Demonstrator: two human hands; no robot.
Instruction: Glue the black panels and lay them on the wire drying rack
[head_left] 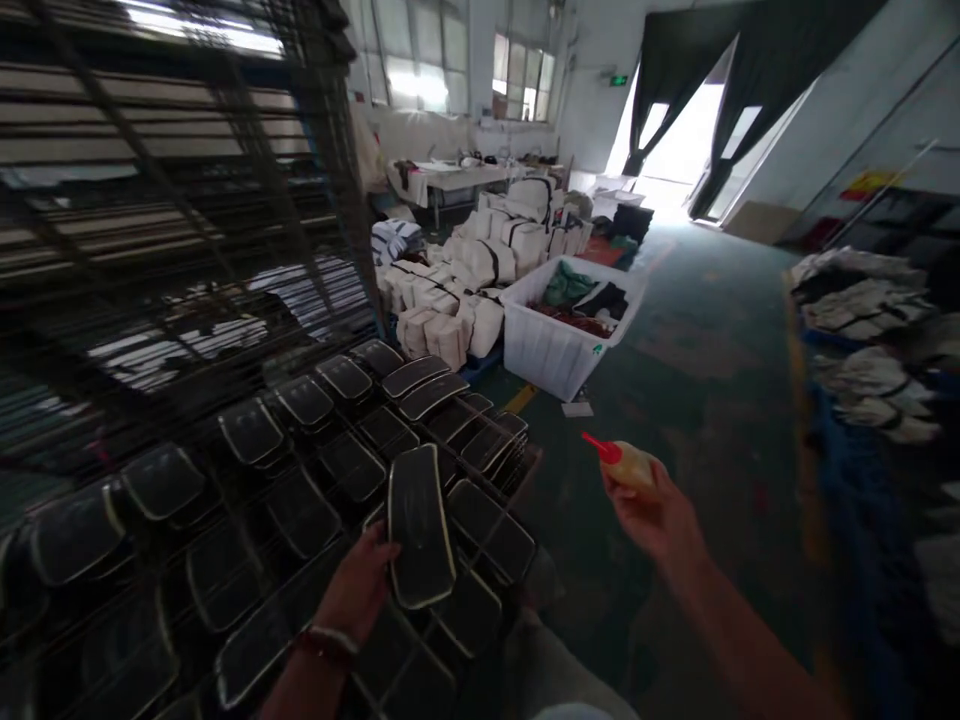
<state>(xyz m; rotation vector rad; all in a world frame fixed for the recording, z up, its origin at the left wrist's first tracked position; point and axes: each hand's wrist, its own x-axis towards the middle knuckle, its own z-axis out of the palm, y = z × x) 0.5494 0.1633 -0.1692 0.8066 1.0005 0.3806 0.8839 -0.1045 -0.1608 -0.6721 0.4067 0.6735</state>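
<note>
My left hand (pixel 358 580) grips a flat dark panel (pixel 421 525) with rounded corners and a pale edge by its left side, fingers closed on it. The panel is raised over a rack layer (pixel 300 505) covered with several similar dark panels, some of them stacked. Out to the right, over the floor, my right hand (pixel 649 505) is wrapped around a yellowish squeeze bottle (pixel 634 468). Its red nozzle (pixel 601 447) points up and to the left, apart from the panel.
A tall wire rack (pixel 247 200) rises at the left. Beyond the panels stand a white plastic bin (pixel 551 350) with cloth inside and a pile of cream bundles (pixel 480 260). Pallets with fabric pieces (pixel 874 390) line the right side. Green floor (pixel 697 330) runs toward a bright curtained doorway.
</note>
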